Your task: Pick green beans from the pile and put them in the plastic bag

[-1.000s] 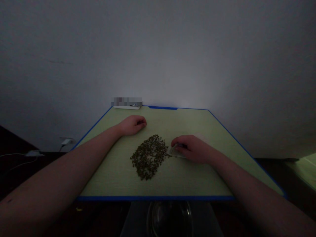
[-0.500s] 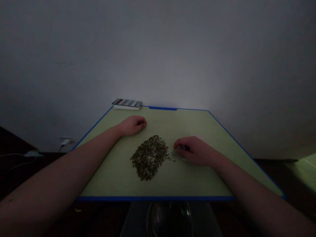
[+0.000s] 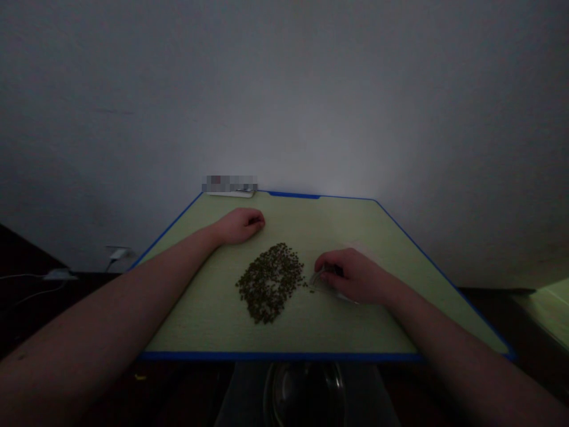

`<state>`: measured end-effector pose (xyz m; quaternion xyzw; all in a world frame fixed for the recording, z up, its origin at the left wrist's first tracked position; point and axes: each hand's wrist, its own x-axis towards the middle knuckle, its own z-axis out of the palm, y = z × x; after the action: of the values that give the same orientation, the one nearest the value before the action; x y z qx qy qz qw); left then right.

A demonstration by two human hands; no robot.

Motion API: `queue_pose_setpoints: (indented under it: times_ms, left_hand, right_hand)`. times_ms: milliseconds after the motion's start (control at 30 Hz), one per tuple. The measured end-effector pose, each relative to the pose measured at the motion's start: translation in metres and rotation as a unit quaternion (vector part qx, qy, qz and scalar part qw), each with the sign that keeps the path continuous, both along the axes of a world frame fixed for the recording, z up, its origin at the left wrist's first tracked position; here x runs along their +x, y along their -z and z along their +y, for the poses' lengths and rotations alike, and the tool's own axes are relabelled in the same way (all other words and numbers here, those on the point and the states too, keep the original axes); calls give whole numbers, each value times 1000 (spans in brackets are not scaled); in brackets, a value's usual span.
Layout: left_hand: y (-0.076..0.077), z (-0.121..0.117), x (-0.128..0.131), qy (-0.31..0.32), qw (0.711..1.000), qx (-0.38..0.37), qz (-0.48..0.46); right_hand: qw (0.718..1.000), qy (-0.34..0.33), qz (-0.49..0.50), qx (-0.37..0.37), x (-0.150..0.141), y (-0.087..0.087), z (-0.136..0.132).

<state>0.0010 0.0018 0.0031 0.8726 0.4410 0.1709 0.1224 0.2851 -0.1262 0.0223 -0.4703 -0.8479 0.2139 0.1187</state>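
Note:
A heap of small dark green beans (image 3: 269,282) lies in the middle of a pale green table (image 3: 377,237) with a blue edge. My left hand (image 3: 240,225) rests on the table behind the heap, fingers curled into a loose fist with nothing seen in it. My right hand (image 3: 351,274) lies just right of the heap, fingers closed on a small clear object (image 3: 317,280) whose rim touches the table beside the beans. What the clear thing is I cannot make out in the dim light.
A flat white device (image 3: 230,185) lies at the table's far left corner against the wall. A glass bowl (image 3: 304,391) sits below the near table edge. Cables and a plug (image 3: 118,255) lie on the dark floor at left.
My right hand has drawn slightly right and toward me, away from the heap, tilting the clear object lower. The left hand has stayed put.

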Motion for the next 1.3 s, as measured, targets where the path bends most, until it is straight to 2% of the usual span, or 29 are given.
queue_pose_setpoints:
  times_ms: [200,367,700,1000,1300]
  left_hand:
    - [2,2,-1,-1,1000,3,0]
    - [3,3,-1,1,1000,7,7]
    - [1,2,-1,-1,1000,4,4]
    - [1,1,0,-6,1000,7,9]
    - [0,1,0,-7,1000,8,12]
  right_hand:
    - [998,48,-11,38,-1,2,4]
    - [997,51,-11,59,-2,2,7]
    - [1000,16,-5,11,-4,0,-1]
    - [994,88,-28,66,-3,3,7]
    - [999,9,8,35,-5,2,6]
